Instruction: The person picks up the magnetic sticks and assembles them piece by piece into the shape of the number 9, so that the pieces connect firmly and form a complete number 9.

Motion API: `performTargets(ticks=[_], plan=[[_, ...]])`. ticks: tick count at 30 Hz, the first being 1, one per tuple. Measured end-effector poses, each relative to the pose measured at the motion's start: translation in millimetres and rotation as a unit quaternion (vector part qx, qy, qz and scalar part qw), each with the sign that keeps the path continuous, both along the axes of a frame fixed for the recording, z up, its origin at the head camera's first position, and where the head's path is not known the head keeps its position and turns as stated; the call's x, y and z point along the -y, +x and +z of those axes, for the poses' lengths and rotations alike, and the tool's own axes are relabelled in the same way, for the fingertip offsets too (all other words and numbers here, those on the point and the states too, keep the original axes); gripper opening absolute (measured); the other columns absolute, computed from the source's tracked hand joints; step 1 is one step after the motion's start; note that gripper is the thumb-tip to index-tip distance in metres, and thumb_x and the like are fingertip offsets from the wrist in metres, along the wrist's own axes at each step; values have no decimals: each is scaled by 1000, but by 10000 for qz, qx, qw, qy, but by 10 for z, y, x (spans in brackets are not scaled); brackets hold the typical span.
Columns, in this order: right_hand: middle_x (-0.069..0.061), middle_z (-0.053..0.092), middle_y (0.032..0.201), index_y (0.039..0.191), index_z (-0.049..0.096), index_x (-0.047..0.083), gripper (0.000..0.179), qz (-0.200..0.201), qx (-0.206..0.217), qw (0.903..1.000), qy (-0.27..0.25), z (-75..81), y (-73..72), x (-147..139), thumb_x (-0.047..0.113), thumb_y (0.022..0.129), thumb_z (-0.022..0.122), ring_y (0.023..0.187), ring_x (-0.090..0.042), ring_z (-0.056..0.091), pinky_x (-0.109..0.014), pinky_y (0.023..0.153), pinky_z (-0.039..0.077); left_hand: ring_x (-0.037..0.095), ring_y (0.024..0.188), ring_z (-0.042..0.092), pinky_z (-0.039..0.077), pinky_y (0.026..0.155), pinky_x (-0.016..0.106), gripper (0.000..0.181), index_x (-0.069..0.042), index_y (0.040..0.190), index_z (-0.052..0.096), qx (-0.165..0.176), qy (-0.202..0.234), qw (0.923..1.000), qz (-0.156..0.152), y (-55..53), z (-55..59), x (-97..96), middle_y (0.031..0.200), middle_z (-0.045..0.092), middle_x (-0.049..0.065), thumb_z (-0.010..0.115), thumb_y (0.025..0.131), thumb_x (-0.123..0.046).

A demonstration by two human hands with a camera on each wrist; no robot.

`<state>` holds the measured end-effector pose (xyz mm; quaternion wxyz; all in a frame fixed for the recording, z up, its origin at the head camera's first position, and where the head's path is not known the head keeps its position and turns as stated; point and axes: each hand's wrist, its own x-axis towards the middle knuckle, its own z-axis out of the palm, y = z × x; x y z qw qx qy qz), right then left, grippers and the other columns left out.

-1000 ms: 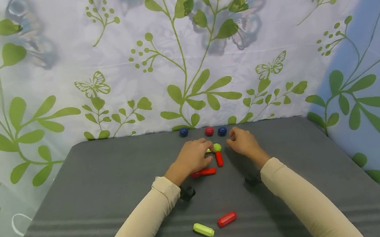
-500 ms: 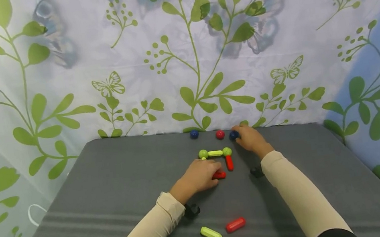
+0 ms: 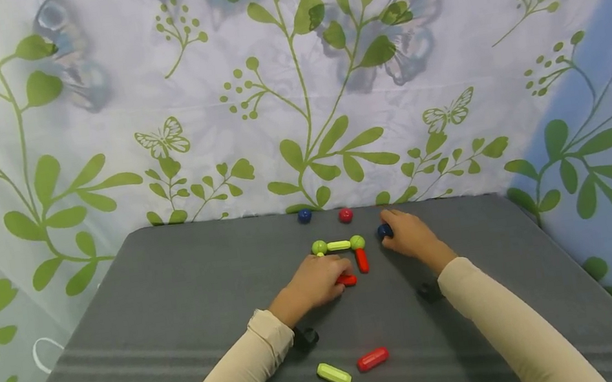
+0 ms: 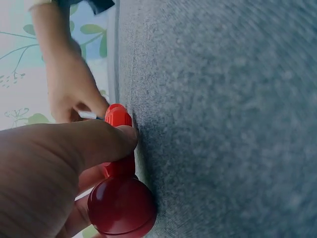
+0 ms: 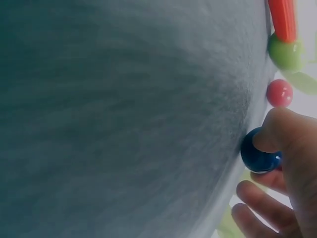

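Note:
My left hand pinches a red stick between thumb and fingers. A dark red ball sits on the stick's near end in the left wrist view. Thumb and fingers of my right hand grip a dark blue ball, close over the cloth. Between the hands lies a joined piece: a green ball, a light green stick, another green ball and a red stick pointing toward me. Another light green piece at the left ball is mostly hidden behind my left hand.
Near the back edge of the grey table are a second blue ball and a loose red ball. In front lie a light green stick and a red stick. Patterned curtains hang behind.
My right hand reached the right-hand blue ball at the back, took hold of it and brought it nearer. My left hand moved slightly toward me and now holds the red stick with its ball.

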<state>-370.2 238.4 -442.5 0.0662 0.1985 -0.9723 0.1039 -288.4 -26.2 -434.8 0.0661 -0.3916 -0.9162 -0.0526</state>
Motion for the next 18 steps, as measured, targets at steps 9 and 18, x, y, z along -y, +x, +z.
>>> performTargets(ticks=[9,18], plan=[[-1,54,84,100,56,11,28,356,51,9990,-276,12,573,-150,14,83,79,68,-19,50,-37,60,41,10,78,57,49,73,32,17,-19,104,69,-27,289,9995,-89,-19,-27,-7,93,65,-6,76,89,-18],[7,59,88,102,60,18,27,827,413,9945,-494,35,1012,151,19,84,80,77,-11,58,-33,64,48,11,75,56,48,71,32,15,-21,101,69,28,461,9989,-77,-29,-62,-55,89,62,-8,77,88,-20]])
